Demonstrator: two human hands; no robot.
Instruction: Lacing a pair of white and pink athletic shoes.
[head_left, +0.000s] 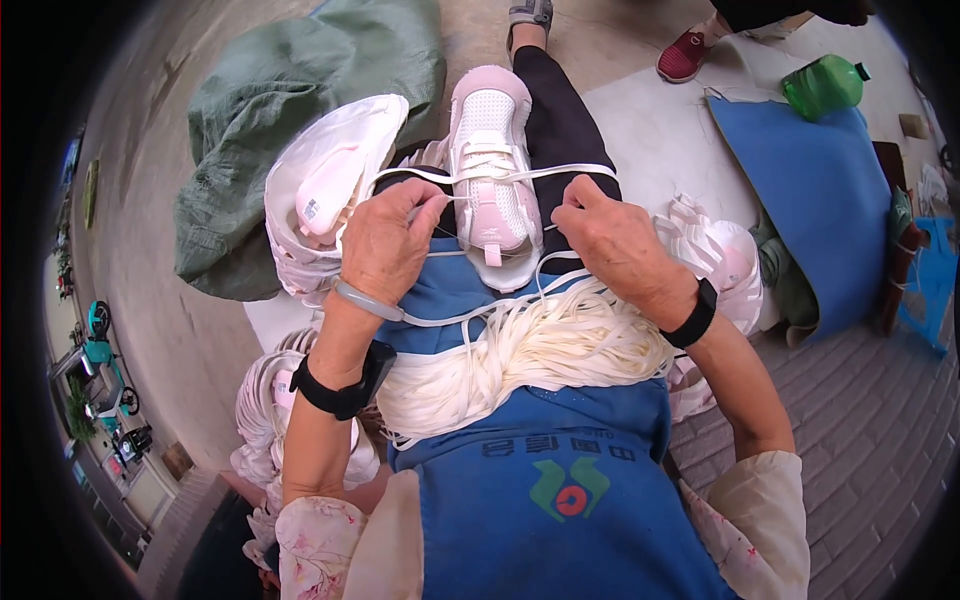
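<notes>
Blue cloth apron [500, 520], nearest us, cut off at the lower edge. Pink-and-white mesh shoe [490, 120], on our lap between both hands, toe pointing away, sole mostly hidden. Flat white shoelace [575, 169], threaded through it; our left hand [395, 235] pinches one side, our right hand [615, 240] closes on the other, fingertips partly concealed. Thick cream lace bundle [540, 345], strands tangled from view, across the apron. Nested white-and-pink shoe uppers [360, 135], left, count unclear. Crumpled green woven sheet [300, 60], top cut off.
</notes>
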